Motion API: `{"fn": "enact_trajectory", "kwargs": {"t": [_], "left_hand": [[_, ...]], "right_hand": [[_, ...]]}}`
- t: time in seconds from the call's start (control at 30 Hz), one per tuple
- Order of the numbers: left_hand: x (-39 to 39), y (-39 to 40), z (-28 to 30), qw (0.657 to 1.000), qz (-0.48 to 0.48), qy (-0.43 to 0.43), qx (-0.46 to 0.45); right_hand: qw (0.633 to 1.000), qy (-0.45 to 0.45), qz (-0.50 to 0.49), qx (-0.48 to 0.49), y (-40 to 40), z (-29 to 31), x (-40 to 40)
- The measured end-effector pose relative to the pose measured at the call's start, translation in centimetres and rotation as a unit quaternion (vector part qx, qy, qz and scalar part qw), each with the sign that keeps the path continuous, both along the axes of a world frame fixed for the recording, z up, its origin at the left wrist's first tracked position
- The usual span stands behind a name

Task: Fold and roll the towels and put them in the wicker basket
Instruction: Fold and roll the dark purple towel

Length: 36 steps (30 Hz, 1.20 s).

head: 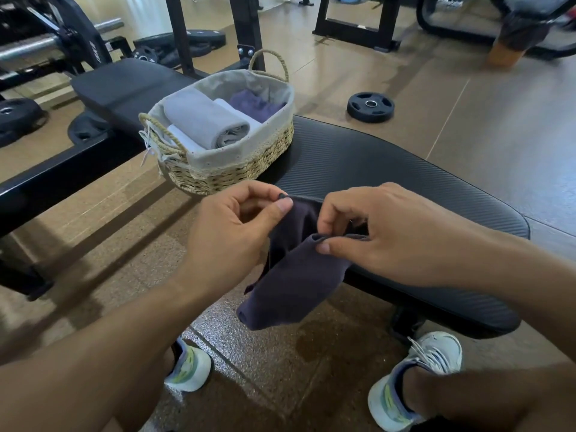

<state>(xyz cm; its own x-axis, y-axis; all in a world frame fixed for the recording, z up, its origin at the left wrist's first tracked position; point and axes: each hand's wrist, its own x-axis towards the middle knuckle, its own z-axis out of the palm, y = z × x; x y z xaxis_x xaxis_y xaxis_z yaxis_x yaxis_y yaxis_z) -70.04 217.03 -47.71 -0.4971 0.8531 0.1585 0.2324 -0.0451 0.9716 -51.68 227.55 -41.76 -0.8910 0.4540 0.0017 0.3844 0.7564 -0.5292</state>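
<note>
A dark purple towel [293, 285] hangs in the air over the near edge of a black padded bench [389, 182]. My left hand [237, 232] pinches one upper corner of it between thumb and forefinger. My right hand [367, 232] pinches the other upper edge close beside it. Behind them on the bench stands the wicker basket [237, 173] with a grey cloth lining. Inside the basket lie a rolled grey towel [205, 116], a white towel [184, 138] beneath it, and a crumpled purple towel [255, 104] at the far end.
A black weight plate [371, 106] lies on the floor to the right of the basket. More plates and a barbell rack [62, 42] stand at the left. Black machine frames cross the back. My two shoes [417, 378] rest on the brown floor below the bench.
</note>
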Motion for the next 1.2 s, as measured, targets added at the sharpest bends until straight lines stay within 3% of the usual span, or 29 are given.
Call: {"fn": "enact_trajectory", "kwargs": {"t": [0.23, 0.67, 0.93, 1.1, 1.2], "left_hand": [[0.9, -0.3, 0.3, 0.997, -0.076, -0.031, -0.017], [1.2, -0.2, 0.4, 0.992, -0.108, -0.070, -0.012], [-2.1, 1.0, 0.8, 0.995, -0.065, -0.070, 0.009], [-4.6, 1.3, 0.9, 0.998, -0.058, -0.034, -0.019], [-5.0, 1.5, 0.9, 0.998, -0.054, 0.004, -0.027]], "right_hand": [[0.999, 0.042, -0.016, -0.003, 0.2, -0.7, -0.2], [0.996, 0.075, -0.056, -0.009, 0.3, -0.9, -0.3], [0.981, -0.079, 0.044, 0.172, 2.8, -0.9, 1.1], [0.970, -0.136, 0.064, 0.190, 3.5, -1.4, 1.8], [0.981, -0.091, 0.043, 0.166, 3.4, -1.6, 1.6]]}}
